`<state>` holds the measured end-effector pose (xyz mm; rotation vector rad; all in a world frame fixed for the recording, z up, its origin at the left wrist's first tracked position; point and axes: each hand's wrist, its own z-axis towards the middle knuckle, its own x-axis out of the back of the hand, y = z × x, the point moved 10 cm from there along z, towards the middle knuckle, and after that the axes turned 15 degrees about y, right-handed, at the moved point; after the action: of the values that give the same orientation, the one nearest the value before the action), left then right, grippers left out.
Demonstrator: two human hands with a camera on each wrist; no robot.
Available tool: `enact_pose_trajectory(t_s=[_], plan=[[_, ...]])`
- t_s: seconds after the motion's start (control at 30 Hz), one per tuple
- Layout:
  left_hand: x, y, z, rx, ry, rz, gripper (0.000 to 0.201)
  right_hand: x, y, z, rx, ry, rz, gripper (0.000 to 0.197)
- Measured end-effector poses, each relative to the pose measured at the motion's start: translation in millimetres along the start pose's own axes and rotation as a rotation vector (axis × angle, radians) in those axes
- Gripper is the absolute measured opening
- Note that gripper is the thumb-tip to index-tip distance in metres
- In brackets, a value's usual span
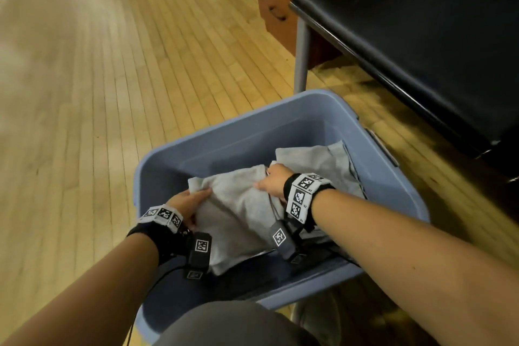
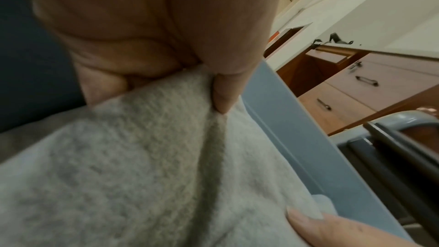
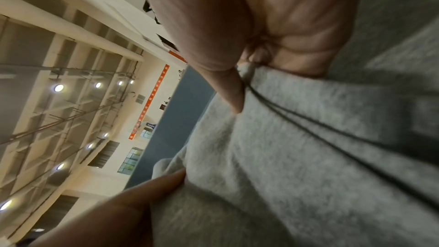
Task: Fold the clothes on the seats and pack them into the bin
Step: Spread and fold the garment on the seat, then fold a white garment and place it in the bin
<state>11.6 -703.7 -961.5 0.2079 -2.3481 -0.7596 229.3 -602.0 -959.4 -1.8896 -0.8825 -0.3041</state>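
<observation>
In the head view, both hands lower a folded grey garment [image 1: 238, 205] into the blue bin [image 1: 280, 109], above another grey piece [image 1: 317, 160] already inside. The left hand [image 1: 188, 202] holds its left edge and the right hand [image 1: 273, 180] its far right corner, probably to keep the fold flat.

In the left wrist view, the thumb [image 2: 223, 91] pinches the cloth against curled fingers.

In the right wrist view, the grip is the same: thumb [image 3: 232, 93] on top, fingers under the cloth.

One blue bin [image 1: 280, 132] stands on the floor. Inside the bin lie two grey garments [image 1: 238, 211] (one folded at its right side). Just beyond the bin: one black seat [image 1: 421, 36].
</observation>
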Motion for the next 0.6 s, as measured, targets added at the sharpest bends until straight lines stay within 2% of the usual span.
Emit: enact_pose_trajectory(t_s=[0.07,0.17,0.2,0.23,0.3,0.33,0.4,0.5,0.6], plan=[[1.8,-17.6,45.4,-0.041,0.049,0.089,0.041,-11.0,5.8,6.7,-0.036,-0.025,-0.012,0.028],[18.1,-24.5,120.3,-0.099,0.186,0.210,0.069,-20.0,13.4,15.9,-0.106,-0.061,0.116,0.025],[23.3,-15.4,123.9,-0.106,0.209,0.229,0.063,-17.2,13.2,18.3,-0.120,-0.064,0.150,0.025],[27.0,-3.4,119.3,-0.110,0.215,0.215,0.048,-10.0,9.3,18.5,-0.109,-0.059,0.163,0.027],[21.5,37.3,52.2,-0.095,0.137,0.102,0.029,9.9,-2.9,14.0,-0.098,-0.052,0.217,0.026],[13.1,46.2,30.7,-0.061,0.065,0.038,0.027,21.7,-8.4,9.3,-0.107,-0.051,0.264,0.028],[2.3,66.4,6.9,-0.085,-0.022,0.019,0.026,48.4,-10.9,4.5,-0.136,-0.004,0.322,0.035],[-1.7,105.2,-14.6,-0.250,0.040,0.079,0.019,95.2,-11.3,-9.1,-0.119,0.119,0.339,0.029],[-18.5,143.4,-54.3,-0.342,-0.029,0.079,0.010,142.5,-11.1,-31.3,-0.090,0.223,0.311,0.034]])
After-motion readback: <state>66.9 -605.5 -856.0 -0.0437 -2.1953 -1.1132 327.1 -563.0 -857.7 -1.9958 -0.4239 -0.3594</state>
